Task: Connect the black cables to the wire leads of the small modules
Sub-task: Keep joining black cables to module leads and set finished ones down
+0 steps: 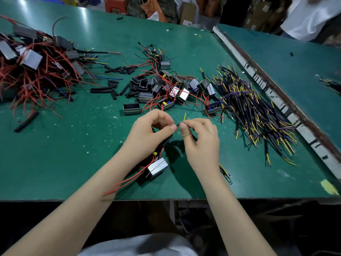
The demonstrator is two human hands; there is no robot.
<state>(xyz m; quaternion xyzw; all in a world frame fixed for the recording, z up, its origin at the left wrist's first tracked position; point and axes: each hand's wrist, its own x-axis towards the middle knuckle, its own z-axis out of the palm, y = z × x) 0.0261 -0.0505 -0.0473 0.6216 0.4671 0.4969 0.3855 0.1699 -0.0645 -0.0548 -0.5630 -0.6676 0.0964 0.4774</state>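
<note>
My left hand (149,132) and my right hand (200,139) meet fingertip to fingertip above the green table (73,154). The left hand pinches thin wire leads that run down to a small silver-and-black module (157,168) hanging under its wrist, with red leads (127,182) trailing to the table's front edge. In my right hand's pinch is a black cable (193,138); a yellow wire end (185,116) sticks up from it. The joint between the fingertips is hidden.
A heap of loose modules (166,87) with red leads lies just beyond my hands. Black cables (254,111) with yellow and blue ends are piled at the right. Black sleeve pieces (118,87) and a big tangle of wired modules (33,65) sit at the left.
</note>
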